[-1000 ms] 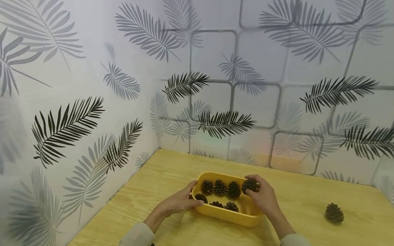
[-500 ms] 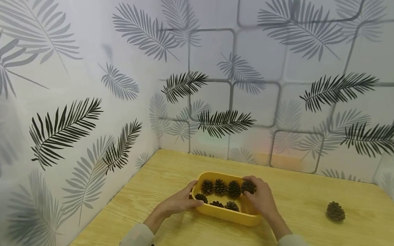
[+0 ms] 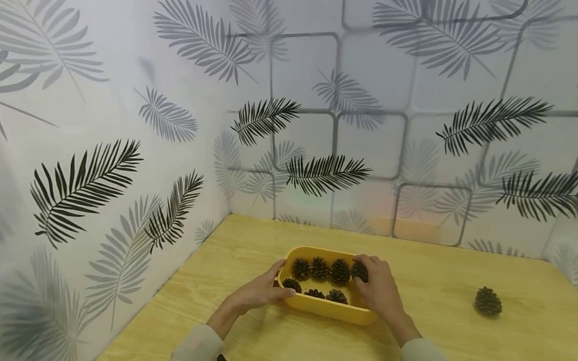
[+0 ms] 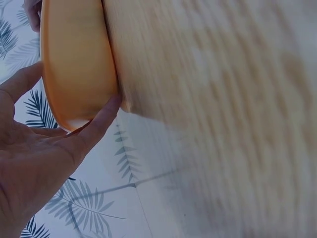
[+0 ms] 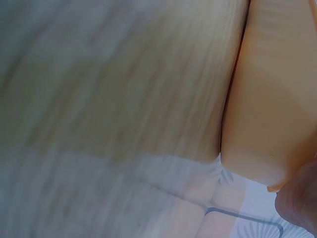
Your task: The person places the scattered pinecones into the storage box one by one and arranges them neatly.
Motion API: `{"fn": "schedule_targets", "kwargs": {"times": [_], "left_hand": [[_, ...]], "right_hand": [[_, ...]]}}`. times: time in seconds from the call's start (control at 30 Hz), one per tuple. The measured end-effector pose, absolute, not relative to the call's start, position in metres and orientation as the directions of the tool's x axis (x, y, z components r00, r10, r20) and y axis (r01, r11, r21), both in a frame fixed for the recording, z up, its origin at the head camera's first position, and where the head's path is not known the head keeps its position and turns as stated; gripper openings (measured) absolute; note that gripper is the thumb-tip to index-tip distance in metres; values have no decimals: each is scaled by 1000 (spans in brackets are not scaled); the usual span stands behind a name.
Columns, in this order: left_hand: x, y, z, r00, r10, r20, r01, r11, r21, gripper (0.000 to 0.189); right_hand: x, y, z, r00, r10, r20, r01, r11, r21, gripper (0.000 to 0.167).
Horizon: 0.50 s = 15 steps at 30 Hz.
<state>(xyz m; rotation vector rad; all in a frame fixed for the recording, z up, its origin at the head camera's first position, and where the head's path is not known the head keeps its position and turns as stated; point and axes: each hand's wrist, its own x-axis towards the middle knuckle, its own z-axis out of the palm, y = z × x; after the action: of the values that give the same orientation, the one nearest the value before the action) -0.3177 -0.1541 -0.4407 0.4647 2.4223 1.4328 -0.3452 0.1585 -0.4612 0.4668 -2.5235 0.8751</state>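
Note:
A yellow plastic box (image 3: pixel 328 309) stands on the table with several brown pine cones (image 3: pixel 340 272) inside, in a back row and a front row. My left hand (image 3: pixel 258 290) grips the box's left end, thumb on the near rim; the left wrist view shows its fingers spread around the box end (image 4: pixel 79 59). At the far right corner, my right hand (image 3: pixel 381 289) holds a pine cone (image 3: pixel 360 271) down inside the box, beside the back row, partly hidden by the fingers. In the right wrist view only a bit of that hand (image 5: pixel 299 198) shows, by the box wall (image 5: pixel 272 89).
One more pine cone (image 3: pixel 488 301) lies on the yellow wood-grain table (image 3: pixel 438 330), to the right of the box. Walls with a leaf print (image 3: pixel 328 174) close off the table's back and left sides.
My right hand has lowered its pine cone from rim height down into the box's back right corner. The left hand keeps its grip. The head view has shifted slightly.

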Motion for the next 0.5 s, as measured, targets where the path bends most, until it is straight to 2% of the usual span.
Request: {"fn": "schedule_targets", "kwargs": {"times": [0.5], "left_hand": [[-313, -149, -434, -904, 421, -70, 139, 445, 885, 91]], "right_hand": [[-342, 161, -458, -875, -188, 446, -405, 789, -463, 47]]}}
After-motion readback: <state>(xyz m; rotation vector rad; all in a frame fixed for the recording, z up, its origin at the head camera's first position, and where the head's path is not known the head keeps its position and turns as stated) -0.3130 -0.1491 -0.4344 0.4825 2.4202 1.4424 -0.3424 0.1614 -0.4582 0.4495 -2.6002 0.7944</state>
